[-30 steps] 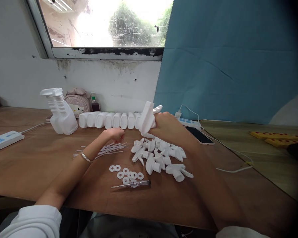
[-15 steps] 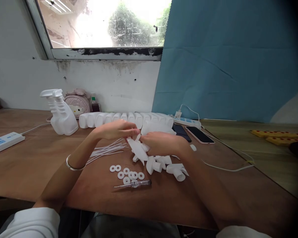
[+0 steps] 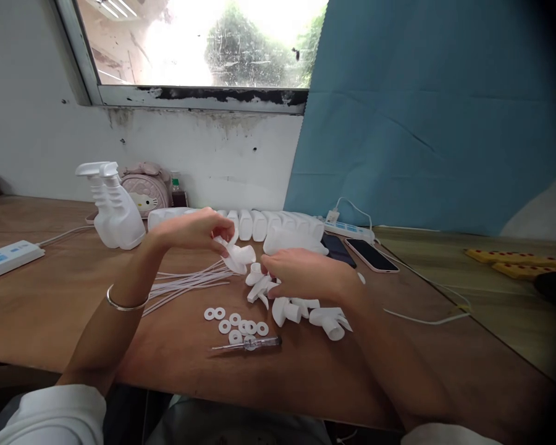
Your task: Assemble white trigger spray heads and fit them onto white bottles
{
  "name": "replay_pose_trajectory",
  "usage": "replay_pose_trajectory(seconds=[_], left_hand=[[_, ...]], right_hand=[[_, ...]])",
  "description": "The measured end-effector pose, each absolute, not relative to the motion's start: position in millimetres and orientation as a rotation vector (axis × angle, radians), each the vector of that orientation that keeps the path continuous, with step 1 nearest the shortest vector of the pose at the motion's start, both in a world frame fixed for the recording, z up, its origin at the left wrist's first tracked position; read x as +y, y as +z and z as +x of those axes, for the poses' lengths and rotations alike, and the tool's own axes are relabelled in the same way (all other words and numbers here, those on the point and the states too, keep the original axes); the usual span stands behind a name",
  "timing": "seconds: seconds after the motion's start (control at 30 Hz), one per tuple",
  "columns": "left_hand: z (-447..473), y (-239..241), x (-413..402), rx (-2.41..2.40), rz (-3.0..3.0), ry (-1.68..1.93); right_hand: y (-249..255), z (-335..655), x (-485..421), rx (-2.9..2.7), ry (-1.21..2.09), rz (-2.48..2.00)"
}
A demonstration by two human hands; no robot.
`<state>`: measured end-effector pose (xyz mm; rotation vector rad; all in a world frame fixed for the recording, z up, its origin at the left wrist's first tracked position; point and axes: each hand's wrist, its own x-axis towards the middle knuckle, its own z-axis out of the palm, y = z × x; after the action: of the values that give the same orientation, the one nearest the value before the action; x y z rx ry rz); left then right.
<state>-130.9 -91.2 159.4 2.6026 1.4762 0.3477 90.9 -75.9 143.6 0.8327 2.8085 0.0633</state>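
Observation:
My left hand (image 3: 199, 232) is closed on a white spray trigger head (image 3: 239, 254), its round collar facing right, held above the table. My right hand (image 3: 308, 272) is low over the loose trigger heads, with fingers and thumb bent around a white spray trigger head (image 3: 259, 289); the grip is partly hidden. More trigger heads (image 3: 331, 323) lie below this hand. Several white ring washers (image 3: 225, 326) are on the table in front, with a clear-handled screwdriver (image 3: 254, 343) beside them. Thin white tubes (image 3: 185, 283) lie under my left hand.
White bottles (image 3: 259, 225) lie in a row along the wall. Two upright spray bottles (image 3: 118, 213) and a pink bag (image 3: 146, 191) stand at the left. A phone (image 3: 371, 254), power strips (image 3: 12, 258) and a white cable (image 3: 426, 320) are also on the table (image 3: 176, 364).
My left hand has moved left and slightly up with the spray trigger head, away from my right hand. My right hand has stayed nearly in place, its fingers now down at the loose heads.

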Motion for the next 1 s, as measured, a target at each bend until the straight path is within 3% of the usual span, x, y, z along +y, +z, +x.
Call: replay_pose_trajectory(seconds=[0.33, 0.67, 1.0], left_hand=[[-143.9, 167.1, -96.4, 1.537, 2.703, 0.59], [-154.7, 159.7, -81.2, 1.65, 2.817, 0.803], [-163.9, 151.2, -63.9, 1.613, 2.744, 0.96]], right_hand=[[118.0, 60.2, -108.0, 2.723, 0.102, 0.354], [74.0, 26.2, -121.7, 2.542, 0.145, 0.365], [76.9, 38.7, -103.0, 2.683, 0.138, 0.271]])
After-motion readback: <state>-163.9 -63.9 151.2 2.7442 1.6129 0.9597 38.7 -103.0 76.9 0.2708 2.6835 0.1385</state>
